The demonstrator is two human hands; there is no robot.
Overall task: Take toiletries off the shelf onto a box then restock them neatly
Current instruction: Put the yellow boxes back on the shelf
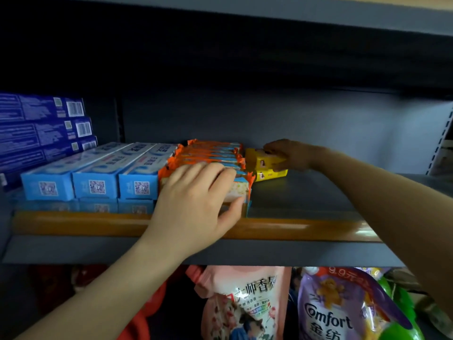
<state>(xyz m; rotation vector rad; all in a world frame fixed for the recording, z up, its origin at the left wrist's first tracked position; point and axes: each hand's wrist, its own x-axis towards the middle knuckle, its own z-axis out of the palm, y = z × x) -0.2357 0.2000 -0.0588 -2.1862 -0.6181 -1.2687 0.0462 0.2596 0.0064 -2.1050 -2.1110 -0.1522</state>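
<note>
On the grey shelf (306,192) stands a row of orange-edged packets (210,153), front to back. My left hand (193,204) lies over the front packets, fingers on top and thumb against the front one. To their right, two yellow boxes (269,174) are stacked deep on the shelf. My right hand (286,154) grips the upper yellow box (258,159) from the right. Light blue toothpaste boxes (95,173) lie side by side left of the packets.
Dark blue toothpaste boxes (41,128) are stacked at the far left. An orange rail (294,230) runs along the shelf's front edge. Below hang a pink refill pouch (242,305) and a purple Comfort pouch (340,312). Bare shelf lies right of the yellow boxes.
</note>
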